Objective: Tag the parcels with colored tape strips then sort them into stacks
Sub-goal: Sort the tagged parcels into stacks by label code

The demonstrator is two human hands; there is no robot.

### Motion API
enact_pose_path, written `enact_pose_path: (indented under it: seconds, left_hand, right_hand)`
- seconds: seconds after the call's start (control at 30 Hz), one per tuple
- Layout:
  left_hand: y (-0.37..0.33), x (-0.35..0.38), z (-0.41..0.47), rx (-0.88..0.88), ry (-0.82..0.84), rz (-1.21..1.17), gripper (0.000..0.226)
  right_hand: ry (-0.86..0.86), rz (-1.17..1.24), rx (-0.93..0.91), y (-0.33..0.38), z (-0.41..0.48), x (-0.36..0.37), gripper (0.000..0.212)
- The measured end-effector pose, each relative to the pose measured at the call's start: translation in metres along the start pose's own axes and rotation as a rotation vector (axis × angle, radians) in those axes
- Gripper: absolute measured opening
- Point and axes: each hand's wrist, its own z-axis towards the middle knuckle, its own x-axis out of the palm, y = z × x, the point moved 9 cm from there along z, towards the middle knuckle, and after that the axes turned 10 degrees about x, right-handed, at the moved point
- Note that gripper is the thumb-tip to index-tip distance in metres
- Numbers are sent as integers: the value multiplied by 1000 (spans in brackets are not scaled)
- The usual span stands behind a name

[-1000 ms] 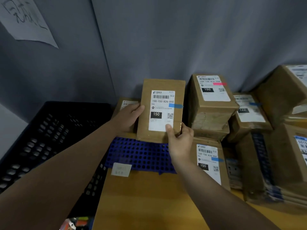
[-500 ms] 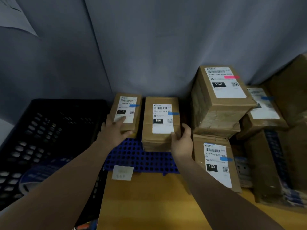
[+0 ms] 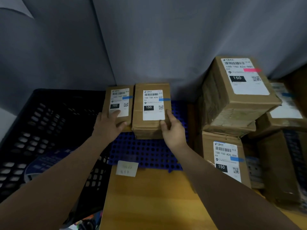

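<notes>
- Parcels with readable labels are numbering four here; further cardboard boxes at the far right are too blurred to count.
- Two of them are lying flat, side by side and touching, on the back of one blue perforated mat: the left parcel marked 102 and the middle parcel marked 150.
- Both are lying label up, long axes running away from the person, label tops pointing toward the grey curtain.
- Each is carrying one blue tape strip at its label's right edge.
- One left hand is resting on the left parcel's near end, fingers lying fairly straight over the label.
- One right hand is gripping the middle parcel's near right corner, thumb on the label, fingers on the side.
- On the right, a large parcel with one pink tape strip is sitting atop a stack; a lower parcel is wearing blue tape.
- One black crate is standing to the left.
</notes>
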Motion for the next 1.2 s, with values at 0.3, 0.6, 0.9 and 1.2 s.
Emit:
enact_pose_path:
  seconds: [0.3,0.6,0.9,1.2]
  left_hand:
    - [-61,-14,-11,66,-109,11,63]
    - [-172,-7,-91,334,-227,-324,49]
    - [-222,137,-150,-122,257,-693,70]
    - [-235,156,-195,-252,228,-935,52]
  right_hand:
    - [113,-330,-17,7,-3,-2,63]
    - [-156,-218,-282,-35,-85,-87,25]
    - [-38,-352,137,-178,-108,-164,51]
    - [141,187,345,-217,-132,-159,54]
